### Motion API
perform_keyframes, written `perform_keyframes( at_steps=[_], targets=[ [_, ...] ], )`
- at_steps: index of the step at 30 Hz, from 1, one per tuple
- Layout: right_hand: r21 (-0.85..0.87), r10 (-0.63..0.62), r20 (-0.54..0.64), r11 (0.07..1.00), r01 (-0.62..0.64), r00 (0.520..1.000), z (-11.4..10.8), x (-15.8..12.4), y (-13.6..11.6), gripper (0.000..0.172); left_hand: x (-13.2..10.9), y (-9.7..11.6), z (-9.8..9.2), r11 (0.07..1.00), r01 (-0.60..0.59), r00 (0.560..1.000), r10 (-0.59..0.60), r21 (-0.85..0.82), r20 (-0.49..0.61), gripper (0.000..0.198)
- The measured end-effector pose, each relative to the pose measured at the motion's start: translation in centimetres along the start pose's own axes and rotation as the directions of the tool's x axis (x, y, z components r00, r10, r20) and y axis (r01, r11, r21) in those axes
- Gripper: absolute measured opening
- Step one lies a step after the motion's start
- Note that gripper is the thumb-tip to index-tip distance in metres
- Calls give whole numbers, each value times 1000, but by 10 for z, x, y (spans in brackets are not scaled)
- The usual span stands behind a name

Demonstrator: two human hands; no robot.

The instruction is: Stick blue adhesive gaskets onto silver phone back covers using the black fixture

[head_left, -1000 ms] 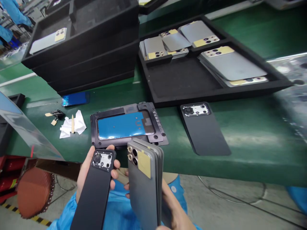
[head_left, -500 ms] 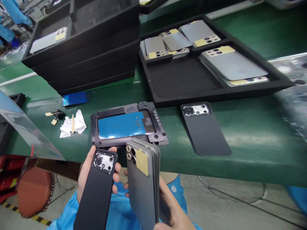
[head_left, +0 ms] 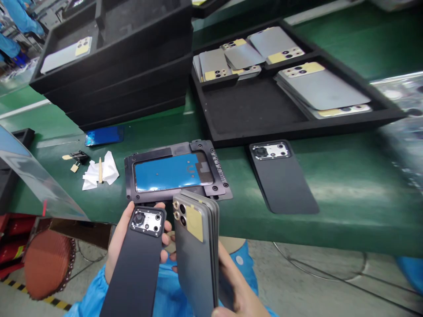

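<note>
My left hand (head_left: 119, 237) is closed round a dark phone-shaped stack (head_left: 135, 264), thumb on one edge and fingertips on the other, its silver camera plate facing up. In my right hand (head_left: 236, 277) is an upright stack of grey back covers (head_left: 193, 259), with yellow film beside the camera rings on the front one. The two stacks are side by side, just apart. Beyond them lies a metal fixture frame (head_left: 152, 153) holding a blue-filmed panel (head_left: 165, 173). Another dark stack (head_left: 286, 185) rests on the green bench to the right.
A black tray (head_left: 251, 108) with grey covers stands at the back right. Stacked black trays (head_left: 125, 75) rise at the back left. White tissue (head_left: 110, 168), a blue film piece (head_left: 104, 136) and a transparent sheet (head_left: 39, 176) are on the left; a red stool (head_left: 49, 264) is below.
The dark stack in my left hand has shifted slightly right, towards the grey covers. My right hand's covers have barely moved, a touch to the left.
</note>
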State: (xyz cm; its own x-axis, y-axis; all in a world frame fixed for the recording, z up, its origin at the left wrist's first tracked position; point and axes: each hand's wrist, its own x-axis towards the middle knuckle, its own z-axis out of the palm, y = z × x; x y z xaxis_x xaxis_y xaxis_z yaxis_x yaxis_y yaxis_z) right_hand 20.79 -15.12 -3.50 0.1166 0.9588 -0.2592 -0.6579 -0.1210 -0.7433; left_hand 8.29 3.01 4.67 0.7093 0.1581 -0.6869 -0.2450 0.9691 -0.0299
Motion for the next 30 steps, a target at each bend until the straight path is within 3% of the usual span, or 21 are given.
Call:
perform_keyframes(
  at_steps=[3, 7, 15, 21, 24, 30],
  targets=[
    [13, -10, 32, 1000, 9, 999, 2, 2, -3, 90, 1, -2, 0, 1000, -11, 1000, 11, 2, -21, 56],
    [28, -4, 45, 1000, 3, 999, 5, 5, -12, 89, 3, -7, -4, 992, -98, 993, 93, 76, 72, 43],
    [51, 49, 60, 997, -52, 997, 2, 2, -9, 93, 1, -18, -14, 971, -205, 962, 177, 125, 206, 54],
    [83, 90, 10, 992, -90, 996, 8, 3, -17, 93, 1, -17, -18, 974, -186, 952, 148, 125, 267, 56],
    [77, 49, 35, 996, -51, 998, 7, 4, -15, 90, 0, -16, -14, 979, -179, 956, 149, 101, 253, 54],
    [65, -12, 51, 998, 8, 999, 1, 2, -3, 91, -1, -4, -3, 997, 3, 972, -20, 74, 232, 39]
  ],
)
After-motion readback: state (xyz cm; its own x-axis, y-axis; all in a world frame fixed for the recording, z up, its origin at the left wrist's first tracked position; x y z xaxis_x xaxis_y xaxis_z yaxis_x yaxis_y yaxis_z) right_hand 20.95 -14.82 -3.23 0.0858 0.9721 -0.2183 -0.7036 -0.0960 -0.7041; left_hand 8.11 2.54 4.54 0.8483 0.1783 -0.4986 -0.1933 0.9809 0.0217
